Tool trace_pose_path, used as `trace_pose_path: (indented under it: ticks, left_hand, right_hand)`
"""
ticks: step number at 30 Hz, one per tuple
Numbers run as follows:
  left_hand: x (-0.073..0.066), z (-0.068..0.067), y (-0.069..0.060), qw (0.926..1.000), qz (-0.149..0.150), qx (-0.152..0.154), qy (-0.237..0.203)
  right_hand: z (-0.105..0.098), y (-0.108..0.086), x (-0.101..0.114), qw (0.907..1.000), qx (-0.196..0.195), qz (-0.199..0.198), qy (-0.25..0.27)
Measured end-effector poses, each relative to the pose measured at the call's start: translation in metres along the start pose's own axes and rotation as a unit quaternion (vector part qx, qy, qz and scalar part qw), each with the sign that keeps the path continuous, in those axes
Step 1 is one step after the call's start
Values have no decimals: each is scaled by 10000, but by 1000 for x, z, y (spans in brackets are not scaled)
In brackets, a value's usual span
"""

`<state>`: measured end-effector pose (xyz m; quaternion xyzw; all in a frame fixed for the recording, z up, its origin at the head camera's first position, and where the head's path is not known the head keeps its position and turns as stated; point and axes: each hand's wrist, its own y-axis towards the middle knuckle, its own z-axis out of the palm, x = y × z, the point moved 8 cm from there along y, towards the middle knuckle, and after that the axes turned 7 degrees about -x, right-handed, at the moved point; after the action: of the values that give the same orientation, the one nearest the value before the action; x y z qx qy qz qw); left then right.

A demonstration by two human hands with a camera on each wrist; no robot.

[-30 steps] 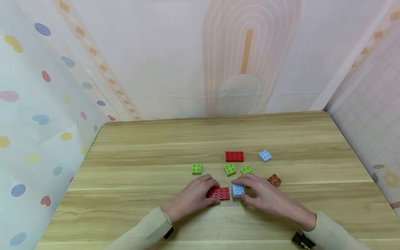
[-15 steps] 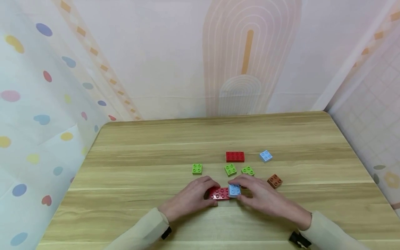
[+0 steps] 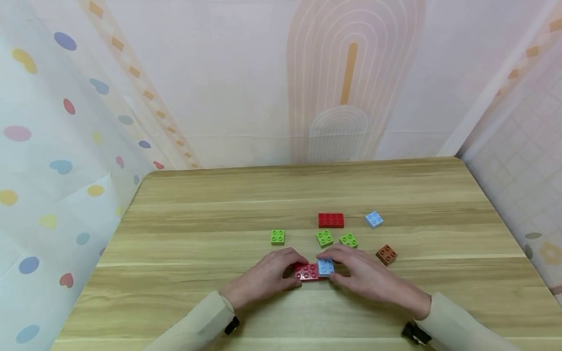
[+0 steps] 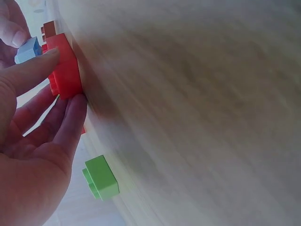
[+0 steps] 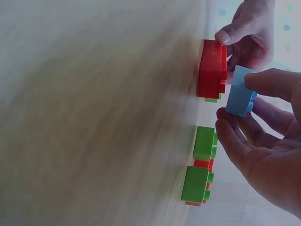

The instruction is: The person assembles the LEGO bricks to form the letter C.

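While the left hand (image 3: pixel 265 277) pinched the red brick (image 3: pixel 306 272) between thumb and fingers flat on the table (image 3: pixel 210 209), the right hand (image 3: pixel 369 277) pinched the blue brick (image 3: pixel 325 267) above that brick's right end. In the right wrist view, the blue brick appeared slightly tilted and apart from the studs (image 5: pixel 223 75). Three faults were judged possible. Misalignment: pressing at that tilt, or off the stud rows, could have left the blue brick rocking on stud edges. Slippage: a loose left-hand pinch could have let the red brick slide or turn under load. Disturbance: a green brick (image 3: pixel 349 240) lay just beyond the right hand, and a wide sweep of the knuckles could have displaced it.
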<state>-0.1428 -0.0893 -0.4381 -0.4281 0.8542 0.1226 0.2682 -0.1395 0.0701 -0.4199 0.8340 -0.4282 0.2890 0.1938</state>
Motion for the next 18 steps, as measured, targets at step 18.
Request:
trace_pose_path:
  ticks: [18]
  left_hand:
    - [1,1,0,10000,10,-41,56]
  right_hand:
    - [4,4,5,9997,123,-201,-42]
